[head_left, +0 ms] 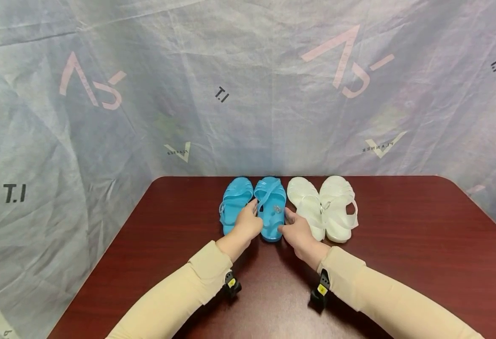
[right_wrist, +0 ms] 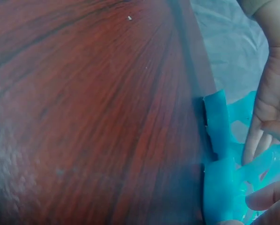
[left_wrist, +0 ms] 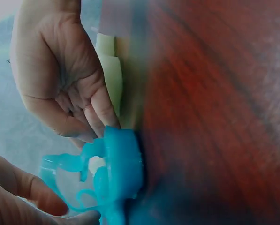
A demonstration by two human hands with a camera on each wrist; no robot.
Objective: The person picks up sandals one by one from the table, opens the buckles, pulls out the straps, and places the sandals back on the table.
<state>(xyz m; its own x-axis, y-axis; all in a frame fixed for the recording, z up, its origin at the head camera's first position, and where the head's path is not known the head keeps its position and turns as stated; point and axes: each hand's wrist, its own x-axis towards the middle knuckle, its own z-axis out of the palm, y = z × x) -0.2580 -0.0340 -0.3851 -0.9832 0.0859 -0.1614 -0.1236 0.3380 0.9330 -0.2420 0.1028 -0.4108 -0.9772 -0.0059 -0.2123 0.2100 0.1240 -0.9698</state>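
Two blue jelly sandals lie side by side at the table's far edge, toes away from me. My left hand [head_left: 248,223] reaches between the left blue sandal [head_left: 233,206] and the right blue sandal [head_left: 270,230], touching the latter's left side. Against that sandal's right side rests my right hand [head_left: 297,233], its thumb near the heel. In the left wrist view, the right hand [left_wrist: 67,70] has mostly straight fingers beside the blue sandal [left_wrist: 123,164]. The right wrist view shows the left hand [right_wrist: 271,105] with extended fingers between the two blue sandals.
To the right stand a left white sandal [head_left: 310,209] and a right white sandal [head_left: 337,221], close together, toes also away. They lie on a dark red wooden table [head_left: 180,221]. A grey printed cloth [head_left: 248,117] hangs behind the table's far edge and along its sides.
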